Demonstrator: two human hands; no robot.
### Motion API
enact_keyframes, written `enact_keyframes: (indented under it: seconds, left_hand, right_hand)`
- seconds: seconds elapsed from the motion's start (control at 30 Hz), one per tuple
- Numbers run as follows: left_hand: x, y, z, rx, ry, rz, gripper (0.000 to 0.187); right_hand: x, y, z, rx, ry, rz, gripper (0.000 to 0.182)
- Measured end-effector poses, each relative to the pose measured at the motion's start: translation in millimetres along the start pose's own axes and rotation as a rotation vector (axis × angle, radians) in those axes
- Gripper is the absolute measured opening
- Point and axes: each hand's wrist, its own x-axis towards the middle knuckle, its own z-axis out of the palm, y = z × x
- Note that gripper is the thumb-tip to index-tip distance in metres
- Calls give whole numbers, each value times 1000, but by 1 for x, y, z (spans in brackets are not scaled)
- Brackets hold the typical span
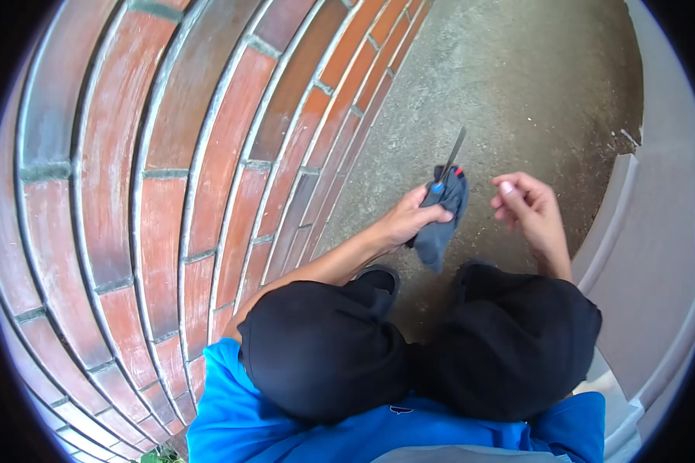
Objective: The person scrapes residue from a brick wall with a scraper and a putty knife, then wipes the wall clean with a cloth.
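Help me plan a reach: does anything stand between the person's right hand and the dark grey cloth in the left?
Nothing visible does. Between the bare right hand and the dark grey cloth, only rough grey floor shows; the thin metal blade points forward, not into that gap.

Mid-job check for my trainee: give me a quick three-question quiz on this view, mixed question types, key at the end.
1. Multiple choice: The thin metal blade rising from the left hand's bundle points
A) back toward the knees
B) away from the body
C) straight at the right palm

2. True or false: The right hand is apart from the grey cloth.

3. Fill in the blank: The wall beside the left forearm is made of ____.

Key: 1 B; 2 True; 3 brick.
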Motion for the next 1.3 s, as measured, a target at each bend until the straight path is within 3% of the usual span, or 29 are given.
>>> enact_keyframes:
  seconds: [0.13, 0.27, 0.3, 0.4, 0.43, 0.57, 0.67, 0.73, 0.8, 0.9, 1.03, 1.13, 1.23, 1.3]
  left_hand:
    - [-14, 29, 0, 61, -18, 215, 42]
    - [-4, 27, -27, 301, 9, 358, 46]
    - [-1, 22, -36, 396, -13, 375, 53]
    - [7, 3, -48, 605, 1, 399, 58]
    - [8, 2, -47, 632, -10, 372, 72]
    - [2, -15, -39, 827, -76, 484, 85]
    - [11, -39, -46, 418, -98, 367, 85]
    - [8, -34, -44, 94, -101, 255, 67]
    - [-1, -30, -43, -90, 16, 109, 61]
    - [-9, -25, -49, -204, -58, 12, 60]
    - [-13, -31, -66, -283, -50, -135, 46]
    - [-15, -45, -75, -280, -6, -127, 38]
    - [-14, -58, -69, -396, 140, 31, 34]
    - [-20, -57, -78, -344, 123, 116, 31]
  right_hand:
    - [12, 24, 36, 147, -127, 7, 32]
    - [21, 27, 72, 165, -225, -192, 47]
    - [22, 24, 77, 141, -288, -139, 52]
    - [26, 37, 87, 239, -213, -32, 52]
    - [26, 41, 87, 225, -214, 3, 54]
    - [30, 58, 95, 306, -101, 67, 50]
    - [33, 67, 108, 307, 88, 114, 42]
    - [33, 71, 110, 363, 58, 136, 42]
    - [34, 75, 112, 385, 18, 128, 44]
    - [31, 75, 120, 346, -13, 61, 35]
    - [28, 84, 129, 274, -90, 68, 41]
    - [23, 90, 146, 356, 51, -38, 55]
    - [30, 94, 150, 427, 208, -132, 57]
    - [30, 86, 151, 555, 290, -168, 53]
